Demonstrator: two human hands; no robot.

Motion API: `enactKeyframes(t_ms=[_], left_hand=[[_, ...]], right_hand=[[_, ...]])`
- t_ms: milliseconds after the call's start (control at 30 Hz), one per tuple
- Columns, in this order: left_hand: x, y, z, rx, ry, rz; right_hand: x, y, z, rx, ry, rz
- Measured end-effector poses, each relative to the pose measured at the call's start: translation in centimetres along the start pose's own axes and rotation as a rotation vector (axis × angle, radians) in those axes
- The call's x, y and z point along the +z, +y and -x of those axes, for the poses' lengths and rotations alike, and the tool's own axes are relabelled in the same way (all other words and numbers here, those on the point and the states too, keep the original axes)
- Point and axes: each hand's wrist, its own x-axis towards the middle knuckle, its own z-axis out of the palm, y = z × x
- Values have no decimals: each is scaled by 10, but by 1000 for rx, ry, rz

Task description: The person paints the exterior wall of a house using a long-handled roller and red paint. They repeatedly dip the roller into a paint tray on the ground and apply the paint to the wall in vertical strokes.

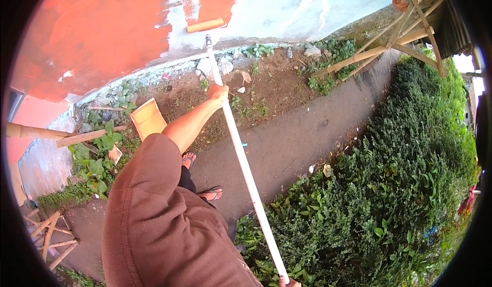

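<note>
head fisheye | looks steeply down | wall [318,10] ahead, mid-distance

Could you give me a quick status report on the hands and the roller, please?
Left hand grips the pole midway; right hand holds its bottom end. Roller on the wall, at the orange paint's edge. Nothing blocks the pole.

Left hand [219,93] grips white pole [241,156]; roller [205,25] against wall [287,10], orange paint [97,31] alongside.
</note>
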Motion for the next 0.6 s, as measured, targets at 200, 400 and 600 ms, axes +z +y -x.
enactKeyframes(t_ms=[200, 400, 600], left_hand=[[-22, 41, 78, 78, 26, -104], [-56, 91, 166, 400, 85, -162], [-95, 169, 257, 597, 165, -185]], right_hand=[[49, 53, 5, -61, 21, -92], [145, 136, -13, -159, 158, -240], [214, 152, -37, -88, -44, -536]])
